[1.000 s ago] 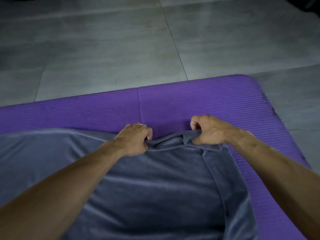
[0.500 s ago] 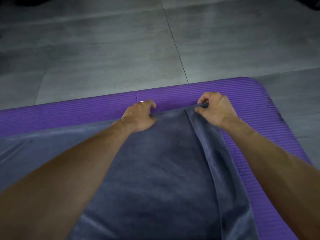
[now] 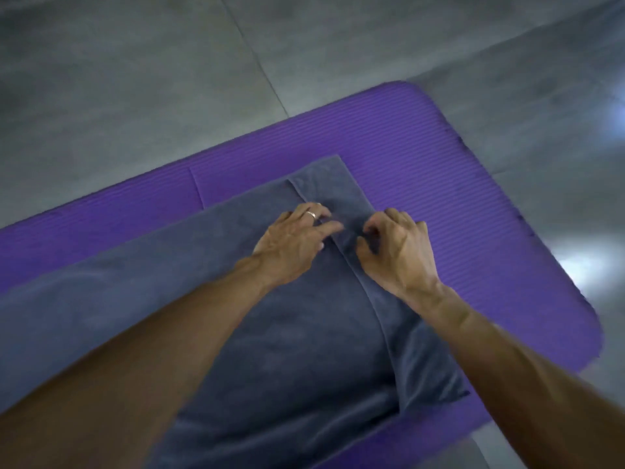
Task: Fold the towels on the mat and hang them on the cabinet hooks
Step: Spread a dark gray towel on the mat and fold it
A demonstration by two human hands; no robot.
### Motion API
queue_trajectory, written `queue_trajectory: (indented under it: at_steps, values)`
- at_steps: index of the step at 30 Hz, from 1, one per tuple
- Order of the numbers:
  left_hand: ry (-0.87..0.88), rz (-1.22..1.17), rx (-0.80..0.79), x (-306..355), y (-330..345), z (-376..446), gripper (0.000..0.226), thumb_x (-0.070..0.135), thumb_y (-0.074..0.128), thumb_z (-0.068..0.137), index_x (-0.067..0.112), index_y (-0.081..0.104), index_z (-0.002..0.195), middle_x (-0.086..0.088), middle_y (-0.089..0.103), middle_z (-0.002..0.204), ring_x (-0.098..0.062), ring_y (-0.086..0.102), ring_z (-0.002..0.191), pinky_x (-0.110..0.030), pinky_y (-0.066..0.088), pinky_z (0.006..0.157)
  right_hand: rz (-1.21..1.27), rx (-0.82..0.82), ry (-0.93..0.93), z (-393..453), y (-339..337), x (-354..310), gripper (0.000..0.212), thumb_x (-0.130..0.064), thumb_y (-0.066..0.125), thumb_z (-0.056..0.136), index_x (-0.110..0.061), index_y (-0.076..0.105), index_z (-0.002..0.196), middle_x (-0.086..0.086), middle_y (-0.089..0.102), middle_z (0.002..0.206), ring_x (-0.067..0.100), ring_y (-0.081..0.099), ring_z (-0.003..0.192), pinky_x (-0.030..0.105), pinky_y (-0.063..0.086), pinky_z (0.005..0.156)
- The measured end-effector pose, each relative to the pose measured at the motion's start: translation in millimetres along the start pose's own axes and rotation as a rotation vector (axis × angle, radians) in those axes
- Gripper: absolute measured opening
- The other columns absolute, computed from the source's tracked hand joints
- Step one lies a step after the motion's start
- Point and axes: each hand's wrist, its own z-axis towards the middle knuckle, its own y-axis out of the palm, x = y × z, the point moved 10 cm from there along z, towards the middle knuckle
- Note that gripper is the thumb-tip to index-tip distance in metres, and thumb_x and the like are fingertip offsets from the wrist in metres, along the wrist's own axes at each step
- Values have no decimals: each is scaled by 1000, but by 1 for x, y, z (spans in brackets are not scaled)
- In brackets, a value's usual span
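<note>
Towel (image 3: 277, 333) — grey, lying spread on the purple mat (image 3: 439, 184), which rests on a grey tiled floor (image 3: 135, 79). Its right-hand portion is doubled over as a narrow band, the fold line running diagonally from the far corner toward the near right edge of the mat. The cloth extends left out of view beneath the left forearm.

Left hand (image 3: 294, 242) lies palm down on the towel just left of the fold line; fingers are extended and loosely spread, the tips touching the cloth at the seam. It grips nothing. A ring (image 3: 311, 214) shows on one finger.

Right hand (image 3: 395, 248) sits on the folded band, just beside the left hand, the two apart by a narrow gap. Its fingers are curled downward with the tips against the fabric; whether they pinch a layer or only press on it cannot be determined — the fingertips are hidden under the knuckles and blurred.
</note>
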Motion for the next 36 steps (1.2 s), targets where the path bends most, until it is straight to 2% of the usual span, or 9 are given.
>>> queue_trajectory:
  at_steps: [5,9,13,18,21,24,28,32,36]
  values:
    - [-45,-78,-30,-5,3,10,40,19,55,95,24,53,135,-4,35,148,-22,21,143,-44,28,113,-172,-208,171,-88,17,23,41,-46,70,71,-16,64,98,-1,67,91,25,61,89,41,39,82]
    - [85,-13,7,10,-8,30,24,21,56,94,20,65,116,-4,50,130,-24,40,130,-44,36,105,-261,-119,197,-105,14,19,14,-20,73,70,-13,63,78,5,63,76,30,60,72,42,41,68]
    - [206,59,21,21,-12,32,13,17,54,94,15,66,100,-5,57,108,-24,52,107,-40,39,90,-238,-64,173,-103,8,4,15,-7,71,66,-14,58,65,3,57,61,27,56,55,38,38,63]
    - [299,143,36,8,-21,14,16,10,49,88,10,64,95,-8,60,103,-31,58,93,-44,46,75,-48,-66,117,-113,10,-2,10,-18,56,77,-14,63,83,5,64,80,32,63,72,39,43,67]
    - [268,97,82,17,-28,35,33,6,46,92,10,57,123,-7,54,124,-31,58,100,-45,51,69,-40,55,395,-130,-12,43,15,-18,54,86,-8,60,96,11,60,93,35,58,84,44,47,70]
    - [244,170,-28,36,-13,68,57,1,48,89,19,41,143,-5,46,138,-34,61,97,-42,48,65,-168,-76,571,-150,-12,82,25,-26,49,94,-12,58,113,10,56,108,33,55,99,43,43,78]
    - [140,223,-111,35,-1,95,36,3,53,87,14,53,121,-12,49,122,-39,58,94,-46,45,71,-150,-137,658,-162,-7,97,27,-35,49,96,-11,58,103,8,60,110,33,53,105,41,40,81]
    - [147,191,-76,31,-10,105,15,3,53,89,10,55,102,-13,49,108,-34,57,85,-44,45,68,-145,-41,620,-163,-17,95,25,-40,41,100,-15,44,93,6,62,95,31,58,94,41,35,83]
    - [184,150,-21,36,-21,115,14,-1,51,90,8,55,100,-14,49,107,-30,54,81,-38,41,68,-49,-29,561,-157,-28,101,31,-43,34,101,-13,33,94,12,62,73,38,61,72,40,43,66]
